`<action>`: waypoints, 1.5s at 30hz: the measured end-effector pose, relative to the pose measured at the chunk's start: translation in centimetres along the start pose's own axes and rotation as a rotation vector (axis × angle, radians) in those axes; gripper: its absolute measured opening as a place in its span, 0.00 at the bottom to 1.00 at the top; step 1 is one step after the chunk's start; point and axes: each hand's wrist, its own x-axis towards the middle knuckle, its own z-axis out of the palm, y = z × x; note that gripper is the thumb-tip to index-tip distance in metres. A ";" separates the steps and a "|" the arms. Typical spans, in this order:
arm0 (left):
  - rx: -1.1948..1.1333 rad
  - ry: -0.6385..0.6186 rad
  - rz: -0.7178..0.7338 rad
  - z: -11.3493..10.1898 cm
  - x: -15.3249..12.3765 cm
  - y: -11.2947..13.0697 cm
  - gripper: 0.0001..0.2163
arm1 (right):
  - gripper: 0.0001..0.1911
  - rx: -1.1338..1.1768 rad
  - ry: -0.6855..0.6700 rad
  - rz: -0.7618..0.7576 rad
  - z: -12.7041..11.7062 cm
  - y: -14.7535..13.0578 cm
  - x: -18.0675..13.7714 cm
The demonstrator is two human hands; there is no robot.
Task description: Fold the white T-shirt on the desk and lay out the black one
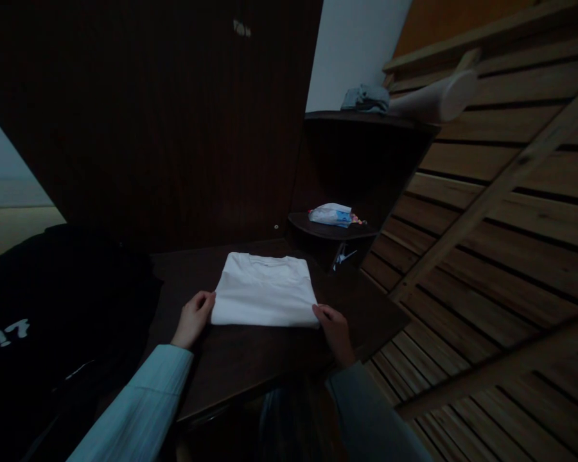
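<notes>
A white T-shirt [264, 292], folded into a neat rectangle with its collar at the far edge, lies flat on the dark wooden desk [241, 359]. My left hand [196, 316] is closed at the shirt's left edge, thumb and fingers pinching the cloth near the front corner. At the opposite side, my right hand [333, 326] pinches the right edge close to the front right corner. Both hands rest low, about level with the desk top. The fingertips under the cloth are hidden.
Black clothing [77, 301] with white lettering is heaped at the left. A small corner shelf [301, 221] bears a plastic packet [331, 214]. Folded cloth [366, 98] and a pale roll [438, 99] lie on the top shelf. Wooden slats [510, 212] stand at the right.
</notes>
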 end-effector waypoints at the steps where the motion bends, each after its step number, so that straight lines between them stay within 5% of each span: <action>1: -0.053 0.001 -0.025 0.1 0.1 -0.1 0.21 | 0.17 0.002 0.003 0.001 0.0 0.1 0.0; 10: -0.372 0.121 -0.204 1.2 0.7 0.1 0.30 | 0.16 0.056 -0.030 0.020 -0.1 -0.4 -0.1; 17: 0.297 0.125 -0.127 0.1 -0.3 1.3 0.10 | 0.16 0.013 -0.001 -0.044 0.2 -0.5 -0.3; 21: 0.491 0.089 -0.161 -0.3 -1.0 2.5 0.09 | 0.16 -0.082 0.050 -0.170 0.7 -0.2 -0.7; 32: 0.634 -0.006 -0.178 -0.5 -1.0 2.3 0.15 | 0.15 -0.180 0.038 -0.206 0.7 -0.4 -1.1; 38: 0.611 0.117 0.052 -0.2 -0.6 1.2 0.12 | 0.09 -0.242 0.057 -0.260 0.8 0.3 -0.9; 45: 0.542 0.087 0.052 0.0 -0.7 1.1 0.12 | 0.08 -0.182 0.028 -0.203 0.8 0.7 -0.7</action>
